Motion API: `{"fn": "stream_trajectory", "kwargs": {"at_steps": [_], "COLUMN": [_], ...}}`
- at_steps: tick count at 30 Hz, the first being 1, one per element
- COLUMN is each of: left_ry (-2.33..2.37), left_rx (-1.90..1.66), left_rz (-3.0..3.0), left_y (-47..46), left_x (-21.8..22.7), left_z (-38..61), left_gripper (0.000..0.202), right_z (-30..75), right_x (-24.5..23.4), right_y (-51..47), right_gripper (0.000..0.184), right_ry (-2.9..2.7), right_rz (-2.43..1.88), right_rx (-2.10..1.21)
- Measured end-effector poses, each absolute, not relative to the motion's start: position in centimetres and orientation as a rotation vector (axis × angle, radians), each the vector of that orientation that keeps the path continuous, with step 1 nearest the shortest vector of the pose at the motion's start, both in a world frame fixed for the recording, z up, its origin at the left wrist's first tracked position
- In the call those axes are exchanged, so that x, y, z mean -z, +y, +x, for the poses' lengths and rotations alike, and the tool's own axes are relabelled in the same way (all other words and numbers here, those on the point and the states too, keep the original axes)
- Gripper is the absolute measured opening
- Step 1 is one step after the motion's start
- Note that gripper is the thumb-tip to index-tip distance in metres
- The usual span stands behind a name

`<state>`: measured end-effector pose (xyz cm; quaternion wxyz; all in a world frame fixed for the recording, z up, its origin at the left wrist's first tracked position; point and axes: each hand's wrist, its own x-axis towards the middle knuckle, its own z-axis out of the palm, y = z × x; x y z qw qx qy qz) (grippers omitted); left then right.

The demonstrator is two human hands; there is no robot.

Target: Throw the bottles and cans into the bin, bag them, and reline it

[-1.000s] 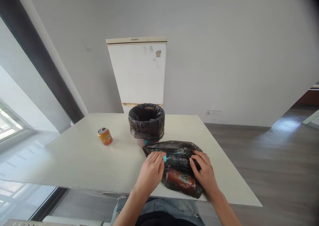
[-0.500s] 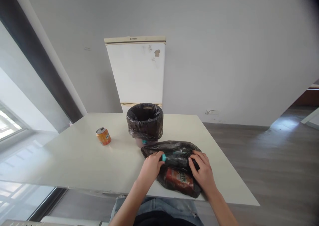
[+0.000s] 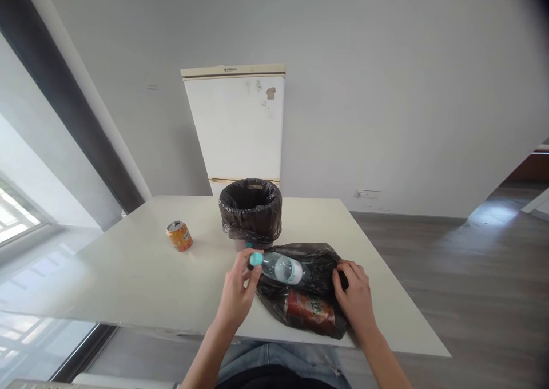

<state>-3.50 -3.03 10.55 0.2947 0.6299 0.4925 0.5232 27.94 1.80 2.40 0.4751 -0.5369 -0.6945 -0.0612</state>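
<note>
My left hand (image 3: 241, 283) grips a clear plastic bottle (image 3: 281, 268) by its neck, just below the turquoise cap. The bottle lies tilted at the mouth of a black plastic bag (image 3: 319, 257), its lower end still inside. At the bag's right side, my right hand (image 3: 354, 289) pinches the film between thumb and fingers. Through the thin plastic shows a red package (image 3: 311, 310) with printed lettering, at the near side of the bag. Right behind the bag stands a bin (image 3: 253, 243) lined with another black bag (image 3: 253, 223).
An orange drink can (image 3: 179, 236) stands on the left part of the pale table (image 3: 128, 274). Beyond the table, a white fridge (image 3: 235, 126) stands against the grey wall (image 3: 364, 91). The table's front edge is close to my body.
My left hand has moved left and slightly up, drawing the bottle partly out of the bag, so its label now shows. My right hand stays on the bag's right side.
</note>
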Motion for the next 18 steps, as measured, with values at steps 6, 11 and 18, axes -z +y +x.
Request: {"fn": "stream_trajectory", "kwargs": {"at_steps": [6, 11, 18], "left_ry": [1.473, 1.892, 2.417], "left_rx": [-1.973, -2.382, -2.214], "left_rz": [1.546, 1.438, 1.338], "left_y": [-5.1, -6.1, -4.1], "left_x": [-13.3, -14.7, -13.6], "left_z": [-6.5, -11.8, -19.3], "left_gripper": [0.028, 0.039, 0.042], "right_z": [28.1, 28.4, 28.6], "right_x": [-1.7, -1.0, -0.7], "right_y": [2.1, 2.4, 2.4], "right_gripper": [0.007, 0.006, 0.007], "right_ry": [-1.719, -1.723, -1.723], "right_rz": [-1.354, -1.337, -1.348], "right_rx": [0.151, 0.150, 0.138]}}
